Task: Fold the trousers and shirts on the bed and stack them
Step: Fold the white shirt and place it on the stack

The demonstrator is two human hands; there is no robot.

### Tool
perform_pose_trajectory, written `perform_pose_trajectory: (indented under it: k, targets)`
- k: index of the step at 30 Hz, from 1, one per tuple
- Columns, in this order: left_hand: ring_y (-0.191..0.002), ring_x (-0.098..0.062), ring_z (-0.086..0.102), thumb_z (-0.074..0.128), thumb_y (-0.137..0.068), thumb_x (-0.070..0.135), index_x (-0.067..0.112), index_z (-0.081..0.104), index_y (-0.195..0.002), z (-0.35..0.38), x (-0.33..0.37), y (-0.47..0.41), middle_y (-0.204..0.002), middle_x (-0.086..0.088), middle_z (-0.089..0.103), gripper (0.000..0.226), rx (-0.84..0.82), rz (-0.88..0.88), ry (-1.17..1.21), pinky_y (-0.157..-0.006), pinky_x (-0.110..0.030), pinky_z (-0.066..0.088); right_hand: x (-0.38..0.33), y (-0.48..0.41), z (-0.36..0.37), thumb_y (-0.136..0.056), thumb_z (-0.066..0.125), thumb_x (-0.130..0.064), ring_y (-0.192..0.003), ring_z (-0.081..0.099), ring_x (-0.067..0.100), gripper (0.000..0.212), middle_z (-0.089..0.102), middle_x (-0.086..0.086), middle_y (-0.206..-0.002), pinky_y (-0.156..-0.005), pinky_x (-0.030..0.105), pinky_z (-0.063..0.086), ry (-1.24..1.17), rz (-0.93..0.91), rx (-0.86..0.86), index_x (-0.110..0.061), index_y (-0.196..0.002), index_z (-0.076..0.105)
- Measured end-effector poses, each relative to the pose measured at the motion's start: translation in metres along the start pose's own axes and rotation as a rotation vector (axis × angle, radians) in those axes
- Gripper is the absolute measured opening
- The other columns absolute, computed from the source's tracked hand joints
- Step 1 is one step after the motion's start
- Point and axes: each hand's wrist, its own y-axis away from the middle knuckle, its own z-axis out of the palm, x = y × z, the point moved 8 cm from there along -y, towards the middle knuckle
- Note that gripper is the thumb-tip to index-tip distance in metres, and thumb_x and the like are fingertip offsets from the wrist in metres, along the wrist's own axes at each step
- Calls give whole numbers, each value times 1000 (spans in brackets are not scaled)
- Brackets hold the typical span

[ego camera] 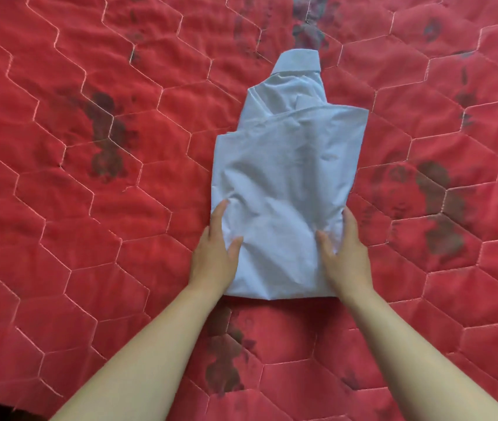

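a: shirt (pixel 287 183) position?
b: folded, pale blue, flat at centre of the red quilt (pixel 89 238).
a: hands?
b: left hand (pixel 215 253) and right hand (pixel 346 253) flank it on the quilt's near side; fingers straight, together, thumbs on cloth.

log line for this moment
step: mid-fold | shirt: pale blue, sides folded in, collar far | left hand: flat at left edge | right hand: flat at right edge | under: red quilt

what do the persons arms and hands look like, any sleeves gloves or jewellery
The left arm and right arm are bare, no sleeves in view. The left hand and right hand wear no gloves; no rings, watch or bracelets show.
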Motion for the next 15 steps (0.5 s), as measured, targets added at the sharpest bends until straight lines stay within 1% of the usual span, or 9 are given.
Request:
perform_pose_trajectory:
  k: [2, 4, 6, 7, 8, 9, 10, 12, 15]
  targets:
    - [-119, -34, 50, 58, -88, 23, 38, 17, -144, 4, -4, 14, -136, -11, 49, 70, -11, 18, 20, -89, -39, 43, 11, 13, -2, -91, 54, -31, -101, 59, 40, 61, 63, 17, -117, -70, 31, 36, 29, -4, -14, -27, -144, 25]
    - [-120, -33, 49, 58, -88, 23, 37, 17, -144, 12, -15, 35, -137, -10, 48, 71, -49, 6, 37, -91, -38, 43, 27, 32, -4, -90, 54, -34, -102, 59, 40, 61, 62, 16, -119, -73, 35, 40, 68, -1, -59, -31, -143, 24]
    - [-119, -32, 50, 59, -87, 26, 40, 15, -143, 21, -29, 64, -136, -9, 48, 72, -81, -34, 22, -90, -38, 42, 41, 54, -7, -89, 55, -38, -108, 57, 38, 63, 59, 12, -127, -76, 36, 42, 116, -21, -119, -32, -143, 23]
    - [-117, -32, 50, 60, -86, 29, 42, 14, -142, 23, -35, 78, -133, -8, 48, 73, -86, -58, -13, -89, -38, 42, 45, 62, -9, -88, 57, -38, -114, 55, 35, 66, 55, 10, -133, -81, 35, 43, 132, -53, -138, -29, -144, 22]
    - [-114, -33, 49, 60, -85, 33, 41, 14, -143, 22, -38, 87, -129, -8, 46, 75, -66, -66, -84, -88, -40, 42, 45, 64, -13, -87, 60, -38, -121, 50, 31, 70, 49, 8, -139, -87, 31, 41, 134, -97, -135, -25, -145, 23]
    - [-113, -34, 47, 62, -83, 35, 38, 16, -144, 16, -37, 88, -128, -8, 42, 76, -22, -54, -177, -88, -42, 42, 42, 60, -20, -85, 63, -37, -128, 44, 26, 74, 42, 6, -144, -93, 25, 35, 124, -131, -104, -20, -145, 24]
    - [-113, -34, 44, 63, -81, 37, 32, 20, -145, 8, -32, 82, -129, -9, 37, 78, 38, -24, -255, -89, -44, 41, 37, 49, -27, -83, 65, -36, -132, 38, 22, 78, 38, 5, -147, -96, 21, 29, 105, -146, -57, -16, -146, 24]
    - [-116, -35, 39, 65, -79, 34, 23, 27, -144, -10, -12, 55, -134, -12, 32, 77, 148, 75, -289, -93, -45, 38, 18, 19, -40, -81, 69, -33, -134, 30, 21, 83, 34, 9, -146, -100, 20, 23, 80, -181, 33, -10, -146, 22]
    - [-122, -31, 35, 65, -80, 32, 22, 32, -142, -28, 37, 3, -137, -8, 35, 71, 191, 262, -314, -95, -45, 36, -32, -31, -47, -78, 71, -34, -135, 25, 24, 87, 31, 13, -143, -109, 28, 21, 129, -323, 96, -7, -145, 22]
